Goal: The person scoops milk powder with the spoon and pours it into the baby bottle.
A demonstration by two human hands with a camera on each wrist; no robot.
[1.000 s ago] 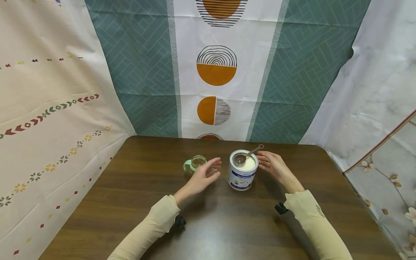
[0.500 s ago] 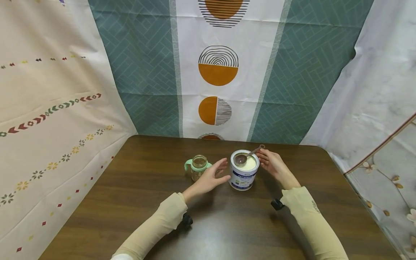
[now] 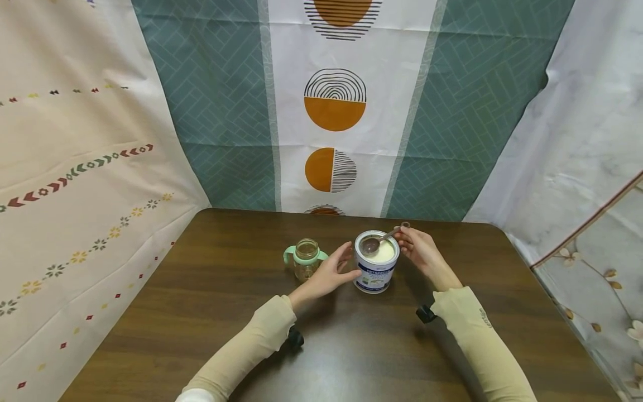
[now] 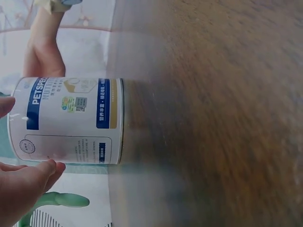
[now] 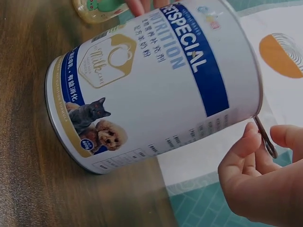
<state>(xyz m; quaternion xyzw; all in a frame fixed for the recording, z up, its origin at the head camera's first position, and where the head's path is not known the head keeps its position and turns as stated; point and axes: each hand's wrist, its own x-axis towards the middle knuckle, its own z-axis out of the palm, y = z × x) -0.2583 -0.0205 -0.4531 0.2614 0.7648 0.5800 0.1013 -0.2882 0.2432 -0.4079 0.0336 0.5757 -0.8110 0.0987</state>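
Powder tin (image 3: pixel 376 269), the white cylindrical metal can with the blue label band, stands open and upright near the middle of your dark wooden table (image 3: pixel 201 312), filled close to the rim with pale powder. A brown long-handled scoop (image 3: pixel 383 239) lies across its mouth, bowl over the powder and handle jutting past the far right rim.

Your left hand (image 3: pixel 329 273) has its fingers loosely spread, the tips at the can's left wall; whether they press it or just brush it I cannot tell. Your right hand (image 3: pixel 421 251) brings thumb and forefinger together at the scoop's handle, seemingly pinching it.

Judged by its look, the can is stiff and smooth-sided, rather slippery and fairly weighty with powder, so take it low around the wall. The scoop is light; hold it by the handle end.

Your head camera alone shows the powder, the scoop's bowl and the small clear glass bottle with the mint-green handle (image 3: pixel 306 258) just left of your left hand. The right wrist camera alone shows the cat and dog printed on the label.
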